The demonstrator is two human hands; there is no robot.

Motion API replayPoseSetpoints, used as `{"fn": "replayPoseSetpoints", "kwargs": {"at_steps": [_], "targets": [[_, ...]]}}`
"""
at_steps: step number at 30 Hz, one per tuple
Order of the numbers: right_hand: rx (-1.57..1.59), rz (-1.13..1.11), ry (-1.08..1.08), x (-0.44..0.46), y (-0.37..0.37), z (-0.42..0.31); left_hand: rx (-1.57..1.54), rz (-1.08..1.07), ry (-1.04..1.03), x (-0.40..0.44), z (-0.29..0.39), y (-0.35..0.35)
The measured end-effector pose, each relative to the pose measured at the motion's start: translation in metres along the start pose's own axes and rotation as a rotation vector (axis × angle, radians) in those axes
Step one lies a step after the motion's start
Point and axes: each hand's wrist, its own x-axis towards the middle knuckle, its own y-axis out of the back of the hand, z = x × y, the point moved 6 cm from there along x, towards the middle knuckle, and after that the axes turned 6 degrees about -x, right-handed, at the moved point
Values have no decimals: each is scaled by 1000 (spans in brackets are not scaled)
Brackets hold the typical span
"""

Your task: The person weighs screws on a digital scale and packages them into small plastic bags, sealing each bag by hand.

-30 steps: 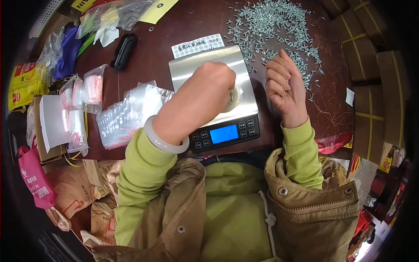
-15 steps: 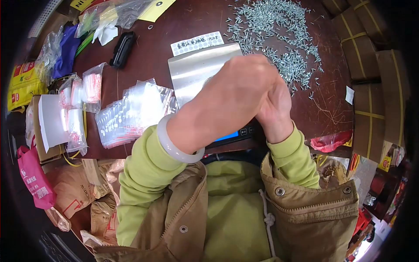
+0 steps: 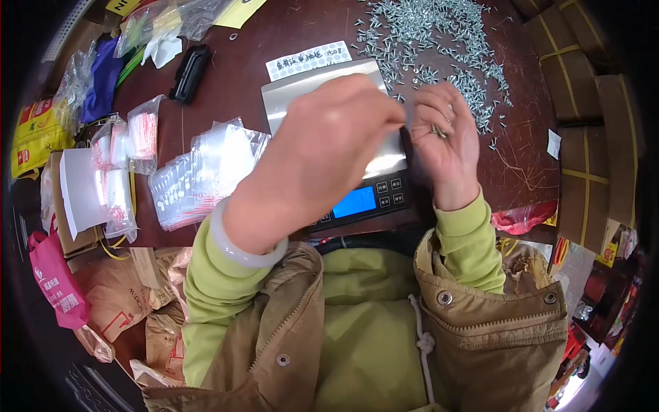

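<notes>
My left hand (image 3: 322, 144), with a pale bangle at its wrist, hangs over the steel plate of a digital scale (image 3: 283, 96). Its fingers are bent together and their tips point toward my right hand; whatever they pinch, if anything, is hidden. My right hand (image 3: 446, 147) is palm up beside the scale's right edge, its fingers curled around a few small screws (image 3: 438, 132). Beyond it, a large spread of loose silver screws (image 3: 425, 41) covers the back right of the table. The scale's blue display (image 3: 355, 202) is lit.
Clear zip bags (image 3: 206, 175) lie fanned out left of the scale. A handwritten label strip (image 3: 309, 60) sits behind it. Farther left are a black case (image 3: 190, 74) and bundled bags (image 3: 143, 137) in a box. Strapped cartons (image 3: 583, 161) stand along the right.
My hands have come apart: the left moved left, and the right shifted slightly right and turned its palm up, showing the screws. More of the scale's plate and display is visible.
</notes>
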Motion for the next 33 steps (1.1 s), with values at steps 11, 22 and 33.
{"fn": "replayPoseSetpoints", "kwargs": {"at_steps": [11,22,33], "targets": [[-226,-3,1,-13,-9,-19,137,-215,200,-26,-32,-9],[-316,-41,-81,-13,-3,-17,139,-186,182,-23,-25,-4],[-226,232,-72,-20,-10,40,147,88,-271,-2,24,-13]]}}
